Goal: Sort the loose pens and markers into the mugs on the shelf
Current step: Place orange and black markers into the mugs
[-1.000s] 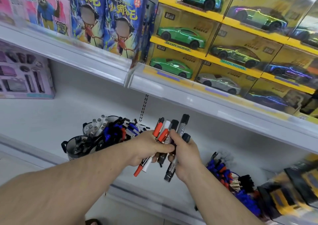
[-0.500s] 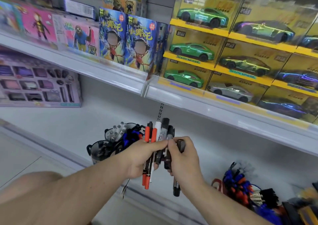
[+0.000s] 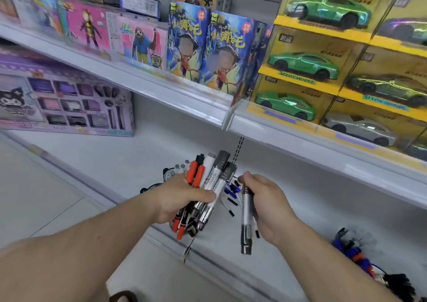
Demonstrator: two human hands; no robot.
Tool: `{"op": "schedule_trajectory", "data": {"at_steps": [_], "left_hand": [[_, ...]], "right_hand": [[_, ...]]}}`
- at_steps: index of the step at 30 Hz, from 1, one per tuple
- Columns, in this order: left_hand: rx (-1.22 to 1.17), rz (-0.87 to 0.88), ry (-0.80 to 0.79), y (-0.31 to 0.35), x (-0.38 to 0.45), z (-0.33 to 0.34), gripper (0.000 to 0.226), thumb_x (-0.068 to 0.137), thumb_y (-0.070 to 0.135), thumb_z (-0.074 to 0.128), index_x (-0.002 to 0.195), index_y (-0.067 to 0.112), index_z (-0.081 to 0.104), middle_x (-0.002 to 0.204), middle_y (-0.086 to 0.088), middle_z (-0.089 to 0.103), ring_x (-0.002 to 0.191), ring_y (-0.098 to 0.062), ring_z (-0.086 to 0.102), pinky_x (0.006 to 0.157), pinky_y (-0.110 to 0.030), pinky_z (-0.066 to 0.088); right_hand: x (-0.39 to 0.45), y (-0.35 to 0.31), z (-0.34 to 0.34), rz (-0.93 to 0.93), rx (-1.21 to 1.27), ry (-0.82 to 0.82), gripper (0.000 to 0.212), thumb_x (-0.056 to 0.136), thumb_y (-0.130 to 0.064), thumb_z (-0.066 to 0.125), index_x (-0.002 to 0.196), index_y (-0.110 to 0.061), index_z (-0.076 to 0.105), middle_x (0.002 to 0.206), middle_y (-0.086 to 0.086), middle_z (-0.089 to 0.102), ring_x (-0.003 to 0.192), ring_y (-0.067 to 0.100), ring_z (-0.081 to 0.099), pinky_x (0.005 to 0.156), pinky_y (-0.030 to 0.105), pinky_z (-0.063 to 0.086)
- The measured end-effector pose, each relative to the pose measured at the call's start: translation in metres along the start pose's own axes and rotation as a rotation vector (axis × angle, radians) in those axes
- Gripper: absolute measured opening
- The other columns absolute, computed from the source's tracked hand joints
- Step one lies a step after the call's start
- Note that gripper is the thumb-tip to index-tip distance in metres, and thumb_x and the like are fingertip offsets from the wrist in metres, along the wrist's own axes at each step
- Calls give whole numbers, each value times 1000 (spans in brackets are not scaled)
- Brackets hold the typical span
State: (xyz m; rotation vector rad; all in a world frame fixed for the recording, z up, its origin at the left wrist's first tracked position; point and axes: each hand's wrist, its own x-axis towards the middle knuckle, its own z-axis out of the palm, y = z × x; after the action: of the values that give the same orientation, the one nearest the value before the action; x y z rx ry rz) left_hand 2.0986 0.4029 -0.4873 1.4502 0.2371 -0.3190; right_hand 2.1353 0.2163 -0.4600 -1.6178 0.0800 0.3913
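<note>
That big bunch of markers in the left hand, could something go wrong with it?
Maybe. The left hand grips the bundle of red-capped and grey-capped markers only around its middle, so one might slip out. The mugs are mostly hidden behind that hand, so the single grey-capped marker held by the right hand could miss them.

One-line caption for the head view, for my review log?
At a toy-store shelf, the left hand grips a bundle of markers while the right hand holds a single grey marker apart.
</note>
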Motion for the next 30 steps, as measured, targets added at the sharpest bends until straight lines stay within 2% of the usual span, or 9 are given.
{"op": "schedule_trajectory", "data": {"at_steps": [3,6,9,11,15,19,23,28,30], "left_hand": [[18,1,15,-5,6,-4,41,78,4,79,91,32,51,103,16,57,115,-13,46,112,-32,27],[87,-31,-1,-8,13,-11,64,68,12,86,122,25,52,125,18,54,128,-12,43,117,-33,23],[180,-36,-53,-6,13,-17,37,77,2,78,103,22,61,99,13,68,104,-10,59,104,-29,40],[239,-36,-66,-4,14,-20,33,77,1,78,98,21,62,98,7,69,100,-13,62,91,-26,47],[352,-41,-63,2,10,-32,33,72,11,84,100,16,67,102,-6,72,100,-23,67,96,-39,51],[401,-6,143,23,1,-76,11,76,12,80,80,8,70,77,-16,72,74,-27,68,71,-34,56],[234,38,391,30,-3,-113,24,79,15,78,97,2,68,90,-20,73,71,-23,65,58,-30,47],[199,80,444,32,-3,-127,24,80,13,78,99,3,66,83,-17,73,66,-19,67,56,-29,50],[178,98,449,33,-2,-131,23,80,12,77,98,3,66,78,-11,72,63,-16,67,53,-26,50]], "right_hand": [[4,-1,4,-108,-103,-93,18,100,-18,54,118,-15,57,81,9,58,49,15,46,45,24,36],[8,0,6,-129,-189,-186,37,100,-16,54,133,-29,45,90,10,64,56,19,57,51,26,48],[12,0,8,-103,-231,-268,26,102,-15,51,125,-26,57,87,10,66,57,20,58,54,30,49],[14,3,10,-106,-264,-267,19,101,-14,51,113,-18,66,82,12,63,52,17,52,48,27,42],[21,9,14,-85,-215,-151,16,98,-9,55,99,-5,70,67,6,56,43,8,39,41,18,31],[43,10,6,-137,-264,5,14,98,-10,55,100,-8,69,66,7,62,47,15,51,50,30,42],[66,11,13,-249,-404,125,12,98,-12,56,106,-12,65,80,6,69,51,15,61,61,39,55],[91,23,63,-391,-608,46,12,94,-19,60,91,-30,63,85,2,70,72,29,68,71,47,58],[99,30,87,-479,-721,16,8,93,-20,59,95,-26,64,87,1,69,77,25,64,75,39,54]]}}
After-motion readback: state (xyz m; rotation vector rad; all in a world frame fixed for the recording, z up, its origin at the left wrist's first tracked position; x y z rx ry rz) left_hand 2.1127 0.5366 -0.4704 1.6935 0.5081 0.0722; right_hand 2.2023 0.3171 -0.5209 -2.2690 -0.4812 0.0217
